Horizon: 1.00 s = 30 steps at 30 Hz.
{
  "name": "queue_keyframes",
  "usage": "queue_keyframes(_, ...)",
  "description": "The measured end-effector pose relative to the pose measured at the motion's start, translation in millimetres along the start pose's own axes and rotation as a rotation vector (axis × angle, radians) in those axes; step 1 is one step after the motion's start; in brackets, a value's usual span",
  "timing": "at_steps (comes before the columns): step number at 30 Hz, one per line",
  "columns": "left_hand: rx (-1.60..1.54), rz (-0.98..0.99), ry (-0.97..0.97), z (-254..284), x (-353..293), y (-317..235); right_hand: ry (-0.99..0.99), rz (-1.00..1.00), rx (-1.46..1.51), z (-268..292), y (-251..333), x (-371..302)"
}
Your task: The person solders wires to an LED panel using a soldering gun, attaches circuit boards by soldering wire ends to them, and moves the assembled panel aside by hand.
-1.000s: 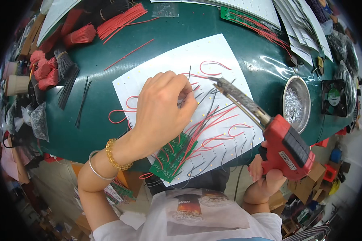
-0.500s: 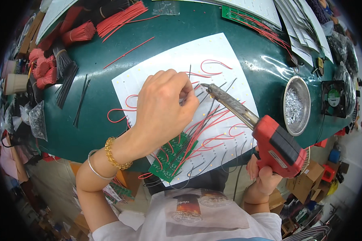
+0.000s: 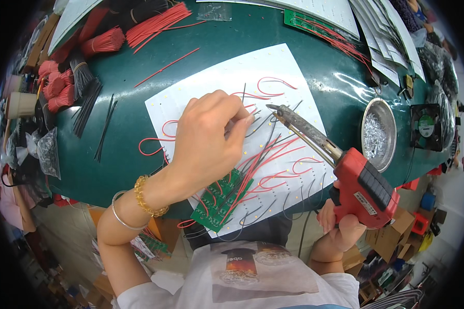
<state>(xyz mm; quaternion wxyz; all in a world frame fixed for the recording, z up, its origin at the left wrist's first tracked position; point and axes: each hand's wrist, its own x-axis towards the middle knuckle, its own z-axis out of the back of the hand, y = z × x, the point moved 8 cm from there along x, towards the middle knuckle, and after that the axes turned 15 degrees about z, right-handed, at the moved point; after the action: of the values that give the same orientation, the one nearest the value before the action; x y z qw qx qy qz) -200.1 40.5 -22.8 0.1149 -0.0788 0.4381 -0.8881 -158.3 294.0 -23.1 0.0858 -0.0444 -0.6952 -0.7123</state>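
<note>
In the middle of the bench lies a white panel [image 3: 211,80] dotted with small yellow squares, with red and black wires across it. My left hand [image 3: 209,136] is over the panel, thumb and forefinger pinched on a thin wire whose colour is unclear; the palm side is hidden. My right hand [image 3: 339,224] grips a red and black soldering gun [image 3: 363,190]. Its dark tip points left, slightly above the panel and a little right of my left fingertips, apart from them. Green circuit boards [image 3: 209,213] with red wires [image 3: 263,159] lie on the panel's near part.
A metal bowl [image 3: 392,149] of silvery bits stands at right, beside a black fan [image 3: 426,127]. Bundles of red wires [image 3: 152,23] and black wires [image 3: 87,105] lie at left. More white panels [image 3: 379,38] and a green board [image 3: 296,19] sit at the far right.
The soldering gun has moved right and slightly down, drawing its tip away from my left fingertips. My left hand stays almost in place, still pinched.
</note>
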Motion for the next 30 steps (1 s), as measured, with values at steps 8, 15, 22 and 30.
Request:
queue_keyframes(8,0.146,-0.077,-0.005,-6,0,-5,0.041,-0.047,0.009,2,-9,-6)
queue_keyframes(15,0.191,-0.148,-0.085,-8,-4,-10,0.185,0.062,-0.244,23,-20,-15)
queue_keyframes(22,0.189,-0.146,-0.084,-8,-4,-9,-0.023,0.017,0.027,7,-2,-8)
queue_keyframes(30,0.021,-0.083,0.073,0,-1,-3,0.022,0.094,0.067,4,8,-9)
